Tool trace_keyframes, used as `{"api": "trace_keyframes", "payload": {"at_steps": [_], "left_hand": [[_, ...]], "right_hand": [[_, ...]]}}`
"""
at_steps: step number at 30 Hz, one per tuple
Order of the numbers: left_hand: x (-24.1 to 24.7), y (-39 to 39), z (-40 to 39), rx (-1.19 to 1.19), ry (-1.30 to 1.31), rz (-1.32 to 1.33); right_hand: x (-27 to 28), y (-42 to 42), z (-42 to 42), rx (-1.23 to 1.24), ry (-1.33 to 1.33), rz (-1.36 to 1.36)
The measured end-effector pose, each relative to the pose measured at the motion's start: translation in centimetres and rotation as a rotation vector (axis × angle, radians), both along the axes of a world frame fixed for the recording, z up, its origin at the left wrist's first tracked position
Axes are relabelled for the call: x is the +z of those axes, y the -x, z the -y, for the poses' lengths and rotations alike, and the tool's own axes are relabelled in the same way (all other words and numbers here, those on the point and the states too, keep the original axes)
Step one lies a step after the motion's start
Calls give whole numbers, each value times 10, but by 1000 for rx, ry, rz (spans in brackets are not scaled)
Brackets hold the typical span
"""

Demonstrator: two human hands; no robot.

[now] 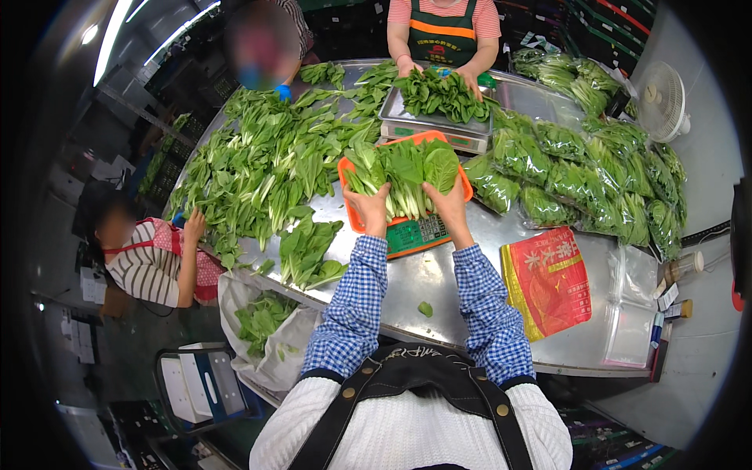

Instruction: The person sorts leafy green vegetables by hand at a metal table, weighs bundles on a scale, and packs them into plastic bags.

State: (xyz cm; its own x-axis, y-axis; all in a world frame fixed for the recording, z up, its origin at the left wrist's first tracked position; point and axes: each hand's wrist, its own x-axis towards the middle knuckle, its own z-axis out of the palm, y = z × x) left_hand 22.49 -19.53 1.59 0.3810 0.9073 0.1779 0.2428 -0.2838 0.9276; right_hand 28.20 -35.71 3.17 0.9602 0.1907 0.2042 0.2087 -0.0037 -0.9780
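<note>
A bunch of leafy greens with pale stems lies on the orange tray of a digital scale. My left hand grips the bunch at its left side, thumb on the stems. On the opposite side my right hand clasps it, thumb pressed against the leaves. The stem ends point towards me. Below the tray, the scale's green display and keypad show between my wrists. A smaller pile of greens rests on the steel table left of my left forearm.
A large heap of loose greens covers the table's left. Bagged greens are stacked at right, near a red rice sack and clear plastic bags. Across, a person handles greens on another scale; two more people work at left. A white sack stands below.
</note>
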Motion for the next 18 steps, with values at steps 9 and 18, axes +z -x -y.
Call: {"api": "trace_keyframes", "payload": {"at_steps": [9, 18], "left_hand": [[7, 1, 11, -209, 405, 373], [11, 2, 24, -252, 230, 281]], "right_hand": [[-5, -17, 6, 217, -116, -83], [-15, -8, -19, -62, 361, -58]]}}
